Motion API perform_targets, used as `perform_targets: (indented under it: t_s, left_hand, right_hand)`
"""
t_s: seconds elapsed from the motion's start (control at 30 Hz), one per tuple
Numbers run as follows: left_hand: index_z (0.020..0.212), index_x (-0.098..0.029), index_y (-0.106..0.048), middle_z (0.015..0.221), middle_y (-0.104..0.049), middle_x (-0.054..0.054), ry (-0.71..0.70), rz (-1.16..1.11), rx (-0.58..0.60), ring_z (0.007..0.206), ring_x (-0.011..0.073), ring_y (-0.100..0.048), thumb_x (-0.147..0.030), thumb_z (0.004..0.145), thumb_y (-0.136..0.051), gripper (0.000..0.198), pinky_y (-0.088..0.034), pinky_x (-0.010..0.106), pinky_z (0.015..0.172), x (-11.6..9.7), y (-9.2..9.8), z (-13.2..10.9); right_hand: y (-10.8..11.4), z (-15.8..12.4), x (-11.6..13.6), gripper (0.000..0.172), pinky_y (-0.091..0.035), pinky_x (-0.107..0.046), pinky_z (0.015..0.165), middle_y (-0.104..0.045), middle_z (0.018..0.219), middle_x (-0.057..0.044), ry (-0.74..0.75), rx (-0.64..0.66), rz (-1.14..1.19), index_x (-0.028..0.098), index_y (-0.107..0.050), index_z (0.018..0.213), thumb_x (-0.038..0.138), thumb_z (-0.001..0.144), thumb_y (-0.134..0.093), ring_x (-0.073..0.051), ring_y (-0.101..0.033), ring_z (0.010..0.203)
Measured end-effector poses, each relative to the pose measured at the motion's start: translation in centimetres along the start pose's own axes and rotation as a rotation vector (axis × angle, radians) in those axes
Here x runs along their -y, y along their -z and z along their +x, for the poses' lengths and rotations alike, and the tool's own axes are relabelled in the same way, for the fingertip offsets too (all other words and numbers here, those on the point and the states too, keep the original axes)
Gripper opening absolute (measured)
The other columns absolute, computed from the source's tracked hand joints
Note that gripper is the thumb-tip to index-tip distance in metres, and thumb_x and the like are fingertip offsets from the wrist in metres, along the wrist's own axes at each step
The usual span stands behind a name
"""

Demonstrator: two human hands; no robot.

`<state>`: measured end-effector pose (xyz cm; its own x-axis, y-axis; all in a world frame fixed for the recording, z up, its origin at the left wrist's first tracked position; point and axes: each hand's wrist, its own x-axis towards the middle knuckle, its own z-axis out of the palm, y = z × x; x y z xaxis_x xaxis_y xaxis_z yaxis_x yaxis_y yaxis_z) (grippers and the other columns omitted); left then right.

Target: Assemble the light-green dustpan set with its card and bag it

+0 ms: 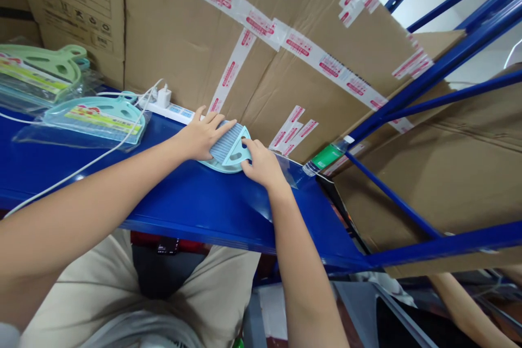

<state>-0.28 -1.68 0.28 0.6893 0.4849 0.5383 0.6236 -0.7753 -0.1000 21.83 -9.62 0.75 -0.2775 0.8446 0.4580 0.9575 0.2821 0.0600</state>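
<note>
A small pale-blue brush and dustpan set (231, 153) lies on the blue shelf (196, 206), against the cardboard wall. My left hand (203, 134) rests on the brush's bristles, fingers laid flat over them. My right hand (261, 164) pinches the brush's handle end at the right. A clear plastic bag (290, 173) lies just right of my right hand, partly under the set.
Packaged dustpan sets, one blue (98, 117) and one green (43, 68), lie at the left of the shelf. A white power strip (169, 110) with a charger and cable runs along the taped cardboard boxes (244, 38). A green-labelled bottle (328, 156) lies at the right, by blue rack bars (440, 65).
</note>
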Motion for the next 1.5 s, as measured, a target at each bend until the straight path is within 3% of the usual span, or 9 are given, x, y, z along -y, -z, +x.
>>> perform_targets:
  t_s: [0.2, 0.3, 0.5, 0.67, 0.87, 1.17, 1.3, 1.43, 1.5]
  left_hand:
    - [0.164, -0.02, -0.023, 0.154, -0.053, 0.02, 0.088, 0.008, 0.097, 0.143, 0.0397, -0.045, -0.034, 0.08, -0.066, 0.096, -0.027, 0.053, 0.12, 1.3, 0.0, -0.2]
    - [0.163, -0.02, -0.027, 0.151, -0.057, 0.019, 0.201, 0.013, 0.11, 0.141, 0.0397, -0.047, -0.03, 0.084, -0.063, 0.087, -0.032, 0.052, 0.116, 2.0, 0.6, -0.2]
    - [0.147, -0.014, -0.05, 0.142, -0.063, 0.019, 0.387, 0.073, 0.168, 0.136, 0.0347, -0.053, -0.019, 0.094, -0.045, 0.054, -0.041, 0.046, 0.107, 2.5, 2.2, -0.1]
    - [0.133, -0.013, -0.062, 0.136, -0.067, 0.018, 0.388, 0.069, 0.187, 0.134, 0.0342, -0.055, -0.02, 0.095, -0.043, 0.044, -0.044, 0.046, 0.104, 2.1, 2.6, 0.1]
    - [0.13, -0.013, -0.064, 0.134, -0.068, 0.018, 0.377, 0.025, 0.204, 0.133, 0.0337, -0.057, -0.021, 0.094, -0.045, 0.042, -0.046, 0.045, 0.104, 1.9, 2.3, 0.2]
    - [0.126, -0.014, -0.067, 0.132, -0.071, 0.018, 0.363, 0.017, 0.264, 0.13, 0.0336, -0.061, -0.024, 0.093, -0.048, 0.04, -0.047, 0.045, 0.103, 1.6, 2.3, 0.3]
    - [0.128, -0.014, -0.067, 0.134, -0.071, 0.018, 0.367, 0.013, 0.282, 0.13, 0.0336, -0.062, -0.025, 0.092, -0.048, 0.042, -0.047, 0.044, 0.104, 1.5, 2.4, 0.4]
    - [0.128, -0.015, -0.068, 0.132, -0.072, 0.017, 0.362, -0.015, 0.265, 0.128, 0.0337, -0.064, -0.027, 0.091, -0.048, 0.044, -0.047, 0.046, 0.104, 1.6, 2.1, 0.4]
    - [0.128, -0.015, -0.068, 0.132, -0.072, 0.017, 0.359, -0.014, 0.265, 0.126, 0.0333, -0.065, -0.027, 0.091, -0.047, 0.044, -0.048, 0.046, 0.103, 1.6, 2.0, 0.4]
  right_hand:
    - [0.0, 0.2, -0.8, 0.046, -0.055, -0.041, 0.087, -0.071, 0.108, -0.01, -0.082, -0.015, 0.055, 0.023, -0.067, 0.125, 0.019, 0.084, -0.047, -0.029, -0.068, 0.098]
    - [0.0, 0.2, -1.5, 0.044, -0.055, -0.042, 0.089, -0.073, 0.103, -0.009, -0.139, -0.023, 0.108, 0.024, -0.07, 0.12, 0.018, 0.082, -0.048, -0.029, -0.068, 0.098]
    - [0.3, 0.2, -1.9, 0.04, -0.053, -0.04, 0.097, -0.076, 0.111, -0.007, -0.202, 0.093, 0.244, 0.023, -0.071, 0.113, 0.017, 0.079, -0.052, -0.026, -0.068, 0.1]
    - [0.2, 0.2, -0.8, 0.04, -0.051, -0.037, 0.098, -0.075, 0.111, -0.009, -0.219, 0.18, 0.22, 0.021, -0.071, 0.116, 0.015, 0.08, -0.054, -0.025, -0.067, 0.102]
    - [-0.3, 0.1, -0.1, 0.036, -0.048, -0.036, 0.098, -0.071, 0.103, -0.01, -0.245, 0.304, 0.123, 0.019, -0.073, 0.117, 0.016, 0.085, -0.056, -0.025, -0.064, 0.103]
    - [-0.9, 0.3, -1.3, 0.03, -0.045, -0.034, 0.102, -0.069, 0.106, -0.007, -0.257, 0.313, 0.248, 0.022, -0.077, 0.106, 0.012, 0.086, -0.057, -0.02, -0.062, 0.102]
    - [-0.7, 0.6, -1.6, 0.028, -0.049, -0.029, 0.092, -0.072, 0.102, -0.003, -0.304, 0.35, 0.376, 0.023, -0.074, 0.101, 0.011, 0.083, -0.056, -0.017, -0.064, 0.095]
    - [0.0, 0.8, -1.2, 0.023, -0.048, -0.024, 0.067, -0.067, 0.079, 0.005, -0.542, 0.361, 0.448, 0.024, -0.064, 0.11, 0.02, 0.087, -0.06, -0.014, -0.059, 0.069]
    - [0.3, 0.9, -0.8, 0.015, -0.044, -0.022, 0.058, -0.062, 0.07, 0.006, -0.653, 0.357, 0.424, 0.022, -0.061, 0.103, 0.026, 0.089, -0.064, -0.013, -0.055, 0.061]
